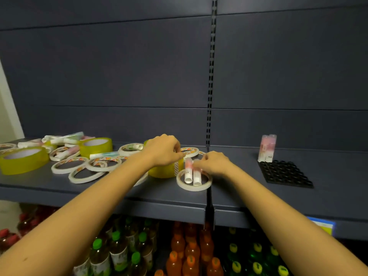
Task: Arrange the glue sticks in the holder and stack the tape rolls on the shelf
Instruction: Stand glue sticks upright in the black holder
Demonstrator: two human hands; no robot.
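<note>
Two pink-and-white glue sticks (188, 173) (197, 177) lie side by side across a thin white tape ring (194, 187) near the shelf's front edge. My left hand (162, 150) hangs over a yellow tape roll (166, 171), fingers curled, and pinches the far end of the left stick. The fingers of my right hand (216, 163) curl on the far end of the right stick. The black holder (284, 174) with round holes lies to the right. Two glue sticks (267, 148) stand at its back left corner.
On the left of the grey shelf (119, 188) lie two more yellow tape rolls (22, 160) (95, 146), several thin white tape rings (68, 166) and loose glue sticks (65, 137). A slotted upright (209, 96) divides the back panel. Drink bottles (189, 251) fill the shelf below.
</note>
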